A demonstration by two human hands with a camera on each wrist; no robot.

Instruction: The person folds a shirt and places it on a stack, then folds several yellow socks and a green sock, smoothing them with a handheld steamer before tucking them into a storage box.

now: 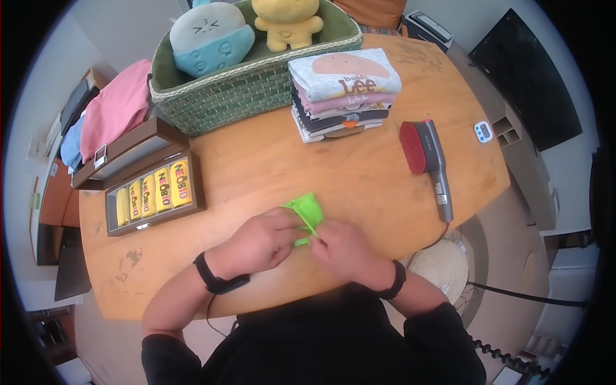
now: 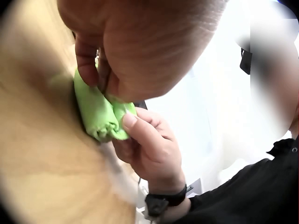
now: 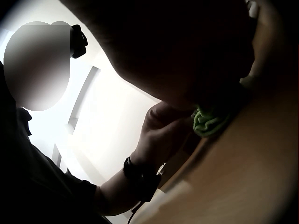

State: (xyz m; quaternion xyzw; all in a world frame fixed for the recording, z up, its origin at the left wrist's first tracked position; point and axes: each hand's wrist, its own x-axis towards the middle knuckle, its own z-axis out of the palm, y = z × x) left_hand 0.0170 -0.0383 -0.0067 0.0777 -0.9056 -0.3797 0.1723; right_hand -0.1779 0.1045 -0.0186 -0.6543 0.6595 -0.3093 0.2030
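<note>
A bright green cloth (image 1: 307, 209), rolled into a small bundle, lies on the wooden table near its front edge. My left hand (image 1: 262, 244) grips its left side with bent fingers. From the right, my right hand (image 1: 343, 249) pinches an edge of the cloth between thumb and finger. The left wrist view shows the roll (image 2: 96, 109) with gathered folds at its end, and the right hand's thumb (image 2: 131, 120) pressing on a flap. In the dark right wrist view, the folded end of the green cloth (image 3: 208, 123) shows beside the fingers.
A green woven basket (image 1: 237, 96) with plush toys stands at the back, beside stacked folded shirts (image 1: 346, 96). At the left is an open brown box (image 1: 199, 186) of yellow packets, with pink clothing (image 1: 119, 106) behind. A grey and red handheld appliance (image 1: 433, 160) and small timer (image 1: 483, 132) lie right.
</note>
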